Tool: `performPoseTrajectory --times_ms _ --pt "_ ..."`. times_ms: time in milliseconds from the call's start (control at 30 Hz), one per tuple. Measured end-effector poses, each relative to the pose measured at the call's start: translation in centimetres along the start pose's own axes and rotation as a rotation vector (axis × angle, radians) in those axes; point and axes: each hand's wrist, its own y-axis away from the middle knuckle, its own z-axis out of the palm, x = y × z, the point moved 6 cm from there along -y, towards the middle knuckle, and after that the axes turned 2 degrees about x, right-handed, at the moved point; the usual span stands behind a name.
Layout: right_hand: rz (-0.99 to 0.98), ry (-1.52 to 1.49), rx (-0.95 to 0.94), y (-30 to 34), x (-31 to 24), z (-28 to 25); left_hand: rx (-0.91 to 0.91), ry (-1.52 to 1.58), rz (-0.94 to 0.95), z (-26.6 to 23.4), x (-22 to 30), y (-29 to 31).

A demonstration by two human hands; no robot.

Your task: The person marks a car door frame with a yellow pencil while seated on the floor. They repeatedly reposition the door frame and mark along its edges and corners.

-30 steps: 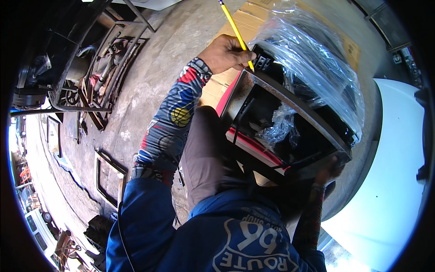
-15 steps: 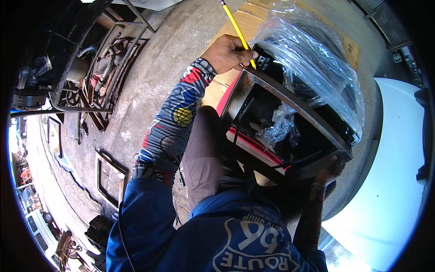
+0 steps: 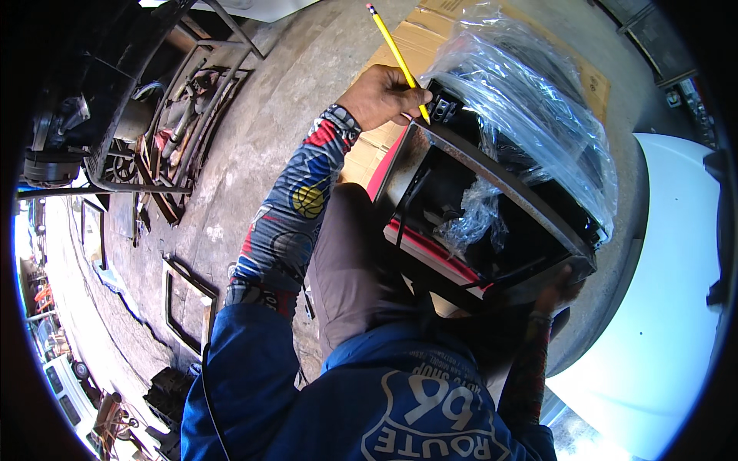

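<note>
My left hand [image 3: 382, 96] is closed in a pinch round a yellow pencil [image 3: 401, 58]. The pencil's point meets the far left corner of a rusty metal frame [image 3: 500, 164], and its eraser end leans up and to the left. Dark openings and red edges [image 3: 442, 254] show in the frame, which lies tilted in front of my knees. At its near right corner my right hand [image 3: 565, 288] grips the frame in deep shadow, its fingers only partly visible. Clear plastic wrap [image 3: 530, 96] covers the dark part beyond the frame, and a crumpled piece hangs inside the opening.
Flattened cardboard [image 3: 415, 34] lies under the wrapped part. A large white curved panel [image 3: 653, 307] stands on the right. To the left are a metal rack with scrap [image 3: 188, 115] and a small rectangular frame [image 3: 187, 303] on the concrete floor.
My left hand has shifted slightly left. The pencil's eraser end has swung left and a little down, while its point stays by the frame's corner. My right hand has hardly moved.
</note>
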Motion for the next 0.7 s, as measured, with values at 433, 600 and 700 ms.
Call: performPoseTrajectory --times_ms 433,600,700 --pt "0.068 -0.090 -0.008 0.31 -0.48 -0.02 0.047 -0.168 -0.030 0.34 0.19 -0.72" --pt "0.044 -0.117 -0.014 0.16 -0.10 0.01 -0.015 -0.089 0.004 -0.01 0.56 -0.13" --pt "-0.018 -0.128 -0.015 0.14 -0.36 0.08 -0.050 -0.024 0.035 -0.19 0.31 0.07"
